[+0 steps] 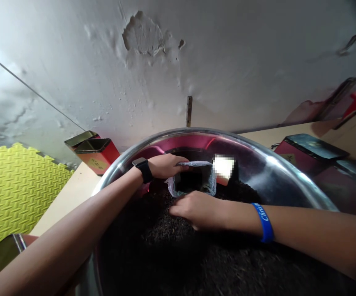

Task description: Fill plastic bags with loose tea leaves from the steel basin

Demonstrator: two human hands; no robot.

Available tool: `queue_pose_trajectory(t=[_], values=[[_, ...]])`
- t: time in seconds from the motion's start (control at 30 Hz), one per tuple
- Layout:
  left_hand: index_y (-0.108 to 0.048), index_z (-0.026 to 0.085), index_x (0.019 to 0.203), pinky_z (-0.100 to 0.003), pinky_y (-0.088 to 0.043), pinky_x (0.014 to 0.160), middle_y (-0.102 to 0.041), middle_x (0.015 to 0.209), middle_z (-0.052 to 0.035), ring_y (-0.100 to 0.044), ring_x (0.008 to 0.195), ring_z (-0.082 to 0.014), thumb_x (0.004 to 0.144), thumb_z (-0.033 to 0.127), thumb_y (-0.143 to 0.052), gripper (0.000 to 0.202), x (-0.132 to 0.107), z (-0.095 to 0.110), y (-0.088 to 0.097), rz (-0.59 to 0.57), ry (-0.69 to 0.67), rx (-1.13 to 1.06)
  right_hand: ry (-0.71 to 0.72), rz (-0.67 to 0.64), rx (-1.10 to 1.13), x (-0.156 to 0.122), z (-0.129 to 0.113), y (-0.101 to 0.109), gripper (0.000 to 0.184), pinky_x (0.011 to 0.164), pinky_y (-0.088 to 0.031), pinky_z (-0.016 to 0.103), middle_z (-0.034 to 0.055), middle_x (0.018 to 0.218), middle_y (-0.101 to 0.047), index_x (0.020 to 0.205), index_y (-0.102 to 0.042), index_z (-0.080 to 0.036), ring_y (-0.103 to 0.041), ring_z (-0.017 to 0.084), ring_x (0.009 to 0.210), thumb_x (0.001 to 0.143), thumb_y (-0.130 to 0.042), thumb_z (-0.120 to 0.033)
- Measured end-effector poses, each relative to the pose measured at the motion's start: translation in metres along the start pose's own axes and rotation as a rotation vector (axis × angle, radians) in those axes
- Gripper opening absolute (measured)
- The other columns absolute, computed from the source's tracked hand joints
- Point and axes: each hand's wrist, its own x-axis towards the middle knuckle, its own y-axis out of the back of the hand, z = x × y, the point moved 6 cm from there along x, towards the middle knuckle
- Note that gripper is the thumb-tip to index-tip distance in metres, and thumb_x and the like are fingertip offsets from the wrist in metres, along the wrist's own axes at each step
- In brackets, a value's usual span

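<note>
Two hands work inside a very large steel basin that fills most of the view and stands on a pale worktop against a peeling white wall. A deep heap of dark loose leaves – fine and dry-looking, like tea – covers the basin floor.

Outside the basin are two red and gold tins at the left and a darker tin at the right. A yellow foam mat lies further left.

The left hand reaches in from the left and closes its fingers over the far rim of a small, thin, see-through bag, lifting that edge. The right hand lies palm down on the leaves, touching or just beside the bag's near lip, with its fingers loosely bent. Whether it grips the lip or only the leaves cannot be told.

The bag sits half sunk in the heap near the middle of the basin. It looks light, limp and a little slippery – likely to slump shut unless its rim is pinched at two opposite points, and weak at the seams once filled. Its mouth faces up and toward the wearer and is stretched wide from left to right. Its length seems to run down and away into the leaves, with the bottom hidden.

A black watch is on the left wrist and a blue band on the right.
</note>
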Motion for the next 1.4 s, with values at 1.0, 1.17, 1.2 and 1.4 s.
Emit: queue_pose_trajectory(t=[1.0,1.17,1.2,1.4], values=[[-0.046,0.027,0.120,-0.026,-0.037,0.080,-0.059,0.108,-0.0022,-0.053,0.090,-0.0152,0.086,0.046,-0.032,0.041,0.001,-0.003,-0.002,-0.010,-0.034,-0.010,0.049,-0.071,0.013,0.002,-0.008,-0.017,0.018,0.062,-0.042,0.027,0.0069,0.083,-0.061,0.083,-0.055,-0.014,-0.056,0.016,0.074,0.070,-0.045,-0.009],[-0.046,0.028,0.120,-0.026,-0.037,0.078,-0.059,0.108,-0.0014,-0.053,0.088,-0.0147,0.086,0.047,-0.033,0.041,0.001,-0.002,-0.002,0.004,-0.039,-0.009,0.050,-0.098,0.038,0.000,-0.011,-0.020,0.021,0.062,-0.041,0.027,0.0062,0.082,-0.061,0.087,-0.055,-0.014,-0.056,0.016,0.075,0.069,-0.046,-0.008],[-0.046,0.028,0.120,-0.025,-0.037,0.078,-0.059,0.108,-0.0014,-0.053,0.089,-0.0148,0.086,0.048,-0.033,0.042,0.001,-0.002,-0.002,0.003,-0.038,-0.009,0.051,-0.103,0.041,-0.001,-0.012,-0.020,0.021,0.062,-0.041,0.027,0.0063,0.082,-0.061,0.088,-0.055,-0.015,-0.056,0.017,0.076,0.070,-0.046,-0.008],[-0.045,0.028,0.121,-0.026,-0.036,0.079,-0.058,0.110,-0.0013,-0.052,0.090,-0.0152,0.085,0.049,-0.032,0.043,0.001,-0.003,-0.002,0.000,-0.034,-0.005,0.047,-0.104,0.039,-0.001,-0.011,-0.020,0.021,0.065,-0.041,0.029,0.0063,0.083,-0.061,0.087,-0.056,-0.015,-0.056,0.017,0.077,0.070,-0.046,-0.009]])
